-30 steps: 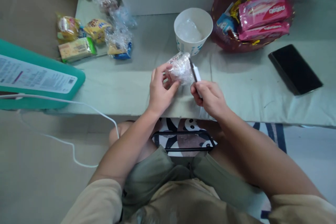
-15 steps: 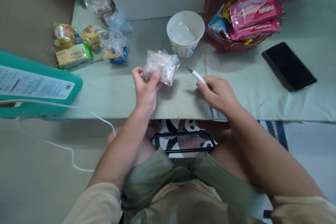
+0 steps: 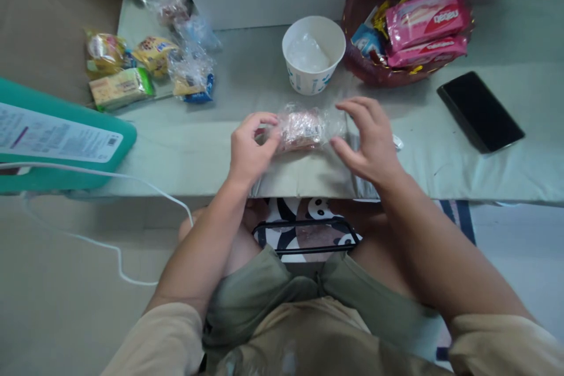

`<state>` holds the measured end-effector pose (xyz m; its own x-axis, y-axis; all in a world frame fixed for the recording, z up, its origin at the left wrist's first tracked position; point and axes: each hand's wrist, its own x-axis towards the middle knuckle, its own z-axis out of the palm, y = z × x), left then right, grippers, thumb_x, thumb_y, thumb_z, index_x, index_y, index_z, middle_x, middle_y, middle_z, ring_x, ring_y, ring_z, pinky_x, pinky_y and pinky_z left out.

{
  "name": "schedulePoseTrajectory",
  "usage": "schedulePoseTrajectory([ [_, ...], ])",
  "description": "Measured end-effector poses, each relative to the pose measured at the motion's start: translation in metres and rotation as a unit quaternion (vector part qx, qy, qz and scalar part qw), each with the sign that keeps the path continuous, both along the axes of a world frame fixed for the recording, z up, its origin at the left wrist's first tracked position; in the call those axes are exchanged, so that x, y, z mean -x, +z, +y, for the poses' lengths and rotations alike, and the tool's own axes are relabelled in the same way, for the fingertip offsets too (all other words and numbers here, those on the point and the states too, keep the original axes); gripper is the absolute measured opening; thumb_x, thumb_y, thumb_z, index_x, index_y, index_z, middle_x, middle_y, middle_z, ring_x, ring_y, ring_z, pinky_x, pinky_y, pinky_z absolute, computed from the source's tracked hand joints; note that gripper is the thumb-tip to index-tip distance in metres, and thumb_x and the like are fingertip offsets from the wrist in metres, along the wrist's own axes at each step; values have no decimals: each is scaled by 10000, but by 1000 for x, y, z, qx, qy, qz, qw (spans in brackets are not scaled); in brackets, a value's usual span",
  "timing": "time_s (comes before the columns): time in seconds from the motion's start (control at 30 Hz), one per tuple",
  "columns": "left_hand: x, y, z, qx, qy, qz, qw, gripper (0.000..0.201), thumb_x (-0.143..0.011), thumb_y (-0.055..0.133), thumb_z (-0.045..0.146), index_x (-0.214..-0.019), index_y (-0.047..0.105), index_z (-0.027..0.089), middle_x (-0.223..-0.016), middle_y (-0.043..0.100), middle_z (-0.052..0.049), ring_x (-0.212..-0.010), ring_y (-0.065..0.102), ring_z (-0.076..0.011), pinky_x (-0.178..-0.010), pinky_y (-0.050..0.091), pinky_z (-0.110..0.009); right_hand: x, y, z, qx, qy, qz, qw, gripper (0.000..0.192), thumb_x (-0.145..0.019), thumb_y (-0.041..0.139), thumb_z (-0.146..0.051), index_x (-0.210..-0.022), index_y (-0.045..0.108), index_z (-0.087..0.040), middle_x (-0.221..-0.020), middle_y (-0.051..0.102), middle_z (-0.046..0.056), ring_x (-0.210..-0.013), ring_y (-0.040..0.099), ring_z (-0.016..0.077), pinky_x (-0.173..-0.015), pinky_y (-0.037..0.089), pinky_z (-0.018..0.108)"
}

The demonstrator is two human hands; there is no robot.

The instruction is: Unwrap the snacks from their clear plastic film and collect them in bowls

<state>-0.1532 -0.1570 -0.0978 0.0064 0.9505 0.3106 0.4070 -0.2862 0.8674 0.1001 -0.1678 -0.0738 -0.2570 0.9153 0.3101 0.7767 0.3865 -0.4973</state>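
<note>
— What are the hands up to?
— The left hand [image 3: 255,144] pinches the near-left end of the clear-wrapped packet [image 3: 304,129], in front of the white cup [image 3: 311,79]. The right hand [image 3: 348,126] is spread at the other end; whether it touches the wrapper, I can't tell.
— Any writing?
— 2 pink packs [image 3: 418,20] bear upside-down lettering, perhaps "nabati". The label [image 3: 61,135] is too small to read.
</note>
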Motion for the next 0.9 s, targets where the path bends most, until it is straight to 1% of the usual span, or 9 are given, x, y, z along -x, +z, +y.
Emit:
schedulePoseTrajectory([
  [0.07, 1, 6, 1, -29, 21, -32, 999, 161, -901, 684, 383, -864, 627, 237, -989, 731, -38, -999, 700, -193, -918, 568, -354, 9, 0, -3, -3, 28, -20, 999, 517, -867, 652, -506, -1329, 620, -277, -1506, 516, 132, -1434, 432, 377, -1160, 356, 578],
  [0.2, 10, 10, 6, -83, 69, -150, 983, 122, -826, 667, 263, -766, 562, 244, -818, 675, 3, -905, 696, -170, -960, 572, -373, 15, -5, -2, 1, 5, -44, 999, 200, -924, 616, -443, -1016, 713, -294, -1502, 546, 67, -1483, 379, 365, -1174, 324, 581],
  [0.3, 25, 4, 12, -25, 143, -197, 970, 145, -765, 628, 213, -706, 499, 241, -682, 579, 14, -714, 640, -144, -709, 559, -296, 9, -7, 2, -5, -25, -28, 999, 180, -950, 561, -373, -906, 699, -267, -1362, 637, 85, -1383, 500, 341, -1155, 334, 561],
  [0.37, 38, -2, 17, 46, 193, -201, 959, 145, -748, 628, 201, -739, 490, 244, -685, 554, 16, -636, 591, -133, -538, 454, -260, 5, -6, 2, -8, -55, -18, 998, 177, -943, 536, -335, -916, 694, -260, -1273, 671, 98, -1290, 567, 333, -1133, 346, 559],
  [0.43, 48, -7, 22, 66, 220, -188, 955, 166, -735, 655, 193, -813, 519, 245, -749, 561, 14, -635, 568, -127, -495, 392, -253, 3, -4, 0, -9, -69, -13, 998, 174, -912, 553, -334, -982, 695, -263, -1257, 671, 110, -1255, 577, 340, -1106, 364, 558],
  [0.5, 54, -8, 25, 11, 212, -148, 966, 230, -729, 709, 220, -906, 563, 238, -864, 595, 4, -717, 580, -131, -563, 437, -262, 4, -2, -3, -2, -43, -13, 999, 271, -863, 617, -374, -1106, 686, -276, -1316, 646, 118, -1282, 553, 355, -1091, 376, 553],
  [0.6, 53, -8, 27, -38, 127, -66, 989, 441, -701, 805, 329, -1087, 607, 247, -1060, 651, -20, -910, 629, -179, -706, 510, -308, 7, -3, -3, 14, -12, -13, 1000, 318, -831, 660, -383, -1132, 687, -284, -1363, 623, 117, -1311, 529, 363, -1084, 378, 547],
  [0.77, 47, -5, 23, -84, 118, 72, 987, 515, -672, 884, 403, -1117, 665, 266, -1319, 600, -73, -1288, 554, -308, -1055, 505, -482, 1, -7, 23, 3, -132, 42, 990, 179, -913, 532, -286, -960, 697, -235, -1120, 670, 121, -1125, 607, 311, -1015, 449, 510],
  [0.9, 42, 5, 11, -90, 58, 189, 976, 270, -727, 851, 386, -915, 715, 247, -1434, 544, -64, -1413, 455, -363, -1226, 350, -590, 2, -7, 42, -131, -229, 109, 958, 190, -888, 510, -230, -1012, 653, -210, -1015, 645, 116, -939, 604, 251, -885, 511, 441],
])
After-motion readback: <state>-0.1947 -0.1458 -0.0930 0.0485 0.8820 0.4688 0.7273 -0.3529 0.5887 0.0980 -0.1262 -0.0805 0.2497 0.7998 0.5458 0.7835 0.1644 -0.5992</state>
